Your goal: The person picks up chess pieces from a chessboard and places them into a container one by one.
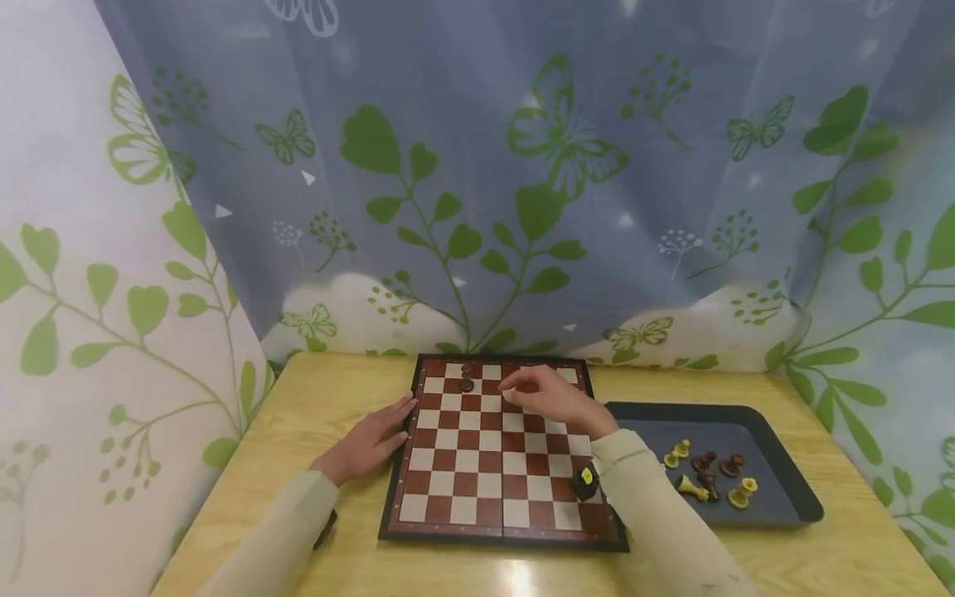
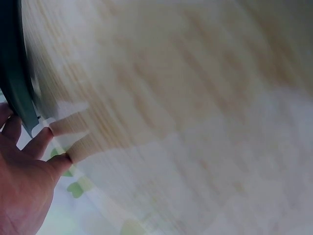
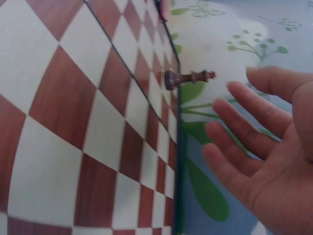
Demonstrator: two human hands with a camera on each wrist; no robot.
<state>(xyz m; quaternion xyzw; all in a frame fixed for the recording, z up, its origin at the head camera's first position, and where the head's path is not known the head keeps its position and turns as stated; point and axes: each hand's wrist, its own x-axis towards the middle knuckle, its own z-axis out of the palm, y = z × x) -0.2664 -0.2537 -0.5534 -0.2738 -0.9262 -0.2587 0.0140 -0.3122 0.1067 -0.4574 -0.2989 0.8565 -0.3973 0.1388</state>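
A chessboard (image 1: 488,464) with red-brown and white squares lies on the table. One dark brown chess piece (image 1: 467,383), with a crown-like top in the right wrist view (image 3: 188,79), stands upright near the board's far left corner. My left hand (image 1: 367,441) lies at the board's left edge, its fingertips touching the rim; the left wrist view shows this hand (image 2: 27,176) with fingers spread. Over the far right part of the board hovers my right hand (image 1: 555,398). Its fingers are loosely bent, hold nothing, and stay apart from the piece.
Right of the board sits a dark tray (image 1: 783,464) holding several yellow and dark brown chess pieces, such as a yellow one (image 1: 743,493). The wooden table (image 1: 313,547) ends at a leaf-patterned curtain (image 1: 477,207) behind and at both sides.
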